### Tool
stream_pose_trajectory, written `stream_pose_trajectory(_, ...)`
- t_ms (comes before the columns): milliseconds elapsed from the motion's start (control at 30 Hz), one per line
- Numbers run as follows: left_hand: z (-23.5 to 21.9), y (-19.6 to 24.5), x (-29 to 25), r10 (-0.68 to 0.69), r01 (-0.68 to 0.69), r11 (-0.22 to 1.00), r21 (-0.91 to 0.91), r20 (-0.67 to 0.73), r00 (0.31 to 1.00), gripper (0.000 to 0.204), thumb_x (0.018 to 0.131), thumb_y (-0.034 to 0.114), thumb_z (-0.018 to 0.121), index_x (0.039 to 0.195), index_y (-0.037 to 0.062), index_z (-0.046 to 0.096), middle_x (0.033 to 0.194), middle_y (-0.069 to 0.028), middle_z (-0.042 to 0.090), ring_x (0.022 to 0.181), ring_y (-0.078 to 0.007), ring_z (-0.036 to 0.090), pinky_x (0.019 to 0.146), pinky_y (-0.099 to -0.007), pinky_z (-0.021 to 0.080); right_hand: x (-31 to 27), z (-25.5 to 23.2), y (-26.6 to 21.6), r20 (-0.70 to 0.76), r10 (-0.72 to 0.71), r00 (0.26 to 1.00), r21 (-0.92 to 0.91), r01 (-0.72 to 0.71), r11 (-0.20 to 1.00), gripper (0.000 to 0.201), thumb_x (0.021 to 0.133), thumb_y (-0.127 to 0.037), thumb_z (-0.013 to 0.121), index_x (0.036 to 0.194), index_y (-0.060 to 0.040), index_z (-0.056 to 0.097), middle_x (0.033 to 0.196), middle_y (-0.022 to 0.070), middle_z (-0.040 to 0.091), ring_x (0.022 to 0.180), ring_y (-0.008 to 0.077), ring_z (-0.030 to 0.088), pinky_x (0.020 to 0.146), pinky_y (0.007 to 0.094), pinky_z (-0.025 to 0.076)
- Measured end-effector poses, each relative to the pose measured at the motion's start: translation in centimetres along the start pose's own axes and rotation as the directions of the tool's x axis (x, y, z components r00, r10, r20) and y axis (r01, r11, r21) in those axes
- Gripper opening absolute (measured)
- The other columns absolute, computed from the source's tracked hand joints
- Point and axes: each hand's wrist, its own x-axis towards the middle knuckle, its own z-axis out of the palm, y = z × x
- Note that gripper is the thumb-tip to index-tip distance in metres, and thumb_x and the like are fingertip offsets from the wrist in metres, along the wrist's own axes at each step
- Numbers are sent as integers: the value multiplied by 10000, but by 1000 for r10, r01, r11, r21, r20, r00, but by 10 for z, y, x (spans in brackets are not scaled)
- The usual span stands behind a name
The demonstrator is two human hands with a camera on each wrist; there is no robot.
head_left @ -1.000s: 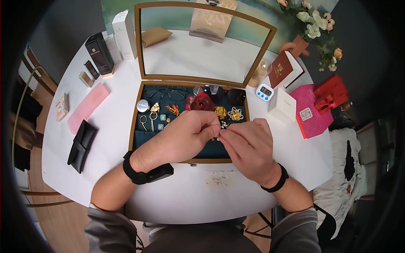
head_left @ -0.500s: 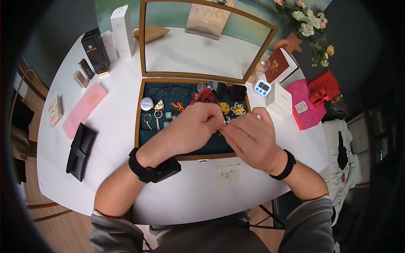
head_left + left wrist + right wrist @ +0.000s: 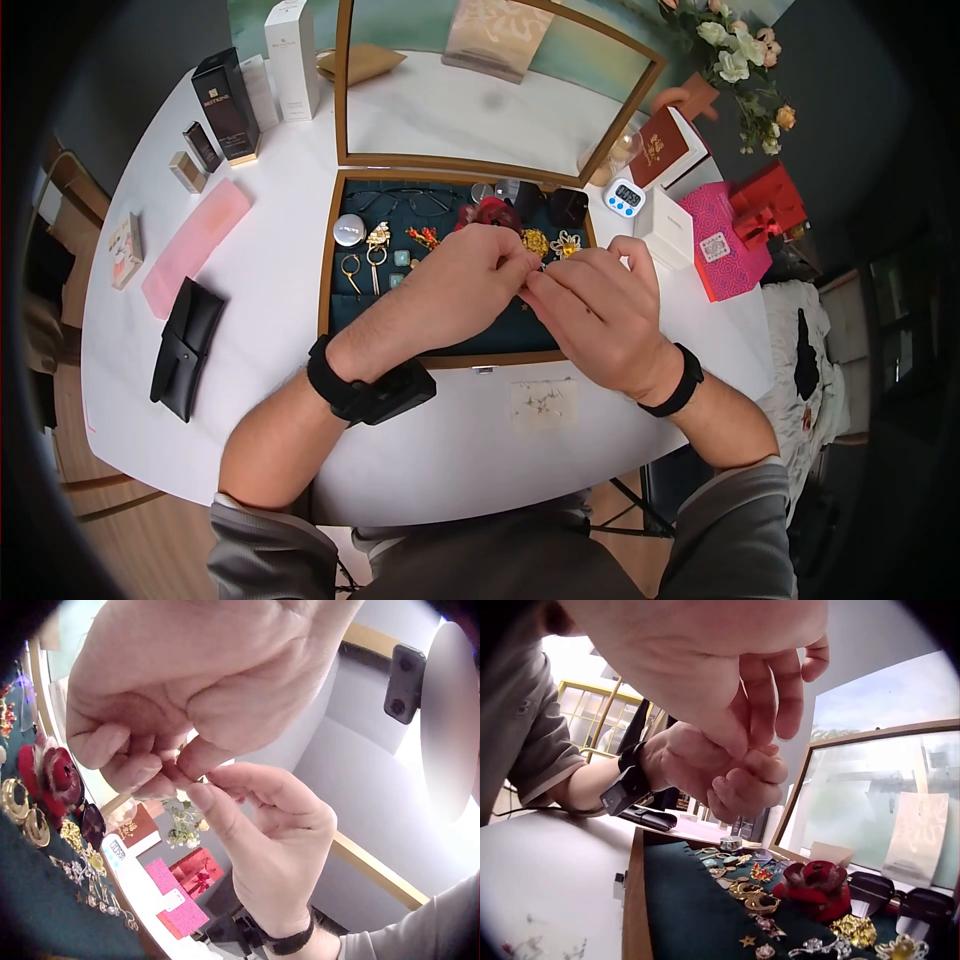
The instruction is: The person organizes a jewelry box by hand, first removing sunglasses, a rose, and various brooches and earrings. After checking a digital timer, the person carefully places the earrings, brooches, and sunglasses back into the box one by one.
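Over the wooden jewelry box [image 3: 325,295], my left hand [image 3: 450,290] and right hand [image 3: 608,318] meet at their fingertips, thumb and forefinger pinched on each. A tiny dark thing [image 3: 203,780] shows between the fingertips in the left wrist view; I cannot tell its kind. Beneath the hands, the box's dark green lining [image 3: 676,900] carries a red flower ornament [image 3: 815,889], gold hoop earrings [image 3: 756,900], a small gold star [image 3: 747,941] and a yellow-centred flower brooch [image 3: 901,949]. Fingers hide part of the lining in the head view.
The box's glass lid [image 3: 490,105] stands raised behind it. A clear card with small pins or studs [image 3: 543,405] lies in front. Left are a black glasses case [image 3: 187,350], pink strip [image 3: 200,245] and cosmetic boxes [image 3: 225,105]; right, a timer [image 3: 624,198] and white box [image 3: 664,230].
The head view has shifted, so the scene sits differently in it. Both hands keep their fingertips together above the box, with only slight finger movement.
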Motion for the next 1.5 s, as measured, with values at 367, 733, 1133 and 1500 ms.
stream_pose_trajectory(367, -2, 4, 0, -2, 1, 998, -68, -12, 1000, 346, 1128, 214, 599, 922, -54, 674, 856, -23, 675, 821, -97, 600, 788, -305, 522, 1, 4, -3, 15, -76, 997, -111, 77, 991, 190, 788, -38, 780, 967, 10, 741, 904, 53, 659, 797, 218, 622, 746, 427, 454)
stream_pose_trajectory(733, -6, -3, -4, 140, -38, 928, 372, -252, 957, 185, 1031, 112, 651, 1127, -40, 700, 937, -165, 751, 886, -319, 740, 820, -398, 567, -10, 9, 8, 190, 222, 956, 177, -255, 950, 133, 810, -73, 857, 914, -45, 778, 851, 45, 697, 800, 244, 654, 802, 401, 447)
stream_pose_trajectory(1133, -22, -3, -10, 216, -35, 838, 545, -272, 938, 229, 941, 39, 705, 1164, -11, 702, 1036, -187, 752, 984, -388, 737, 853, -446, 585, -26, 32, 19, 544, 242, 803, 228, -419, 879, 72, 866, -116, 844, 921, -73, 827, 818, 60, 708, 847, 261, 691, 836, 395, 450)
stream_pose_trajectory(1500, -21, 4, -13, 171, -3, 828, 561, -247, 954, 282, 883, -10, 678, 1165, -14, 693, 1057, -191, 740, 1026, -406, 721, 890, -470, 581, -33, 44, 19, 574, 236, 784, 208, -419, 884, 81, 876, -124, 839, 937, -71, 831, 829, 54, 715, 864, 258, 696, 844, 399, 462)
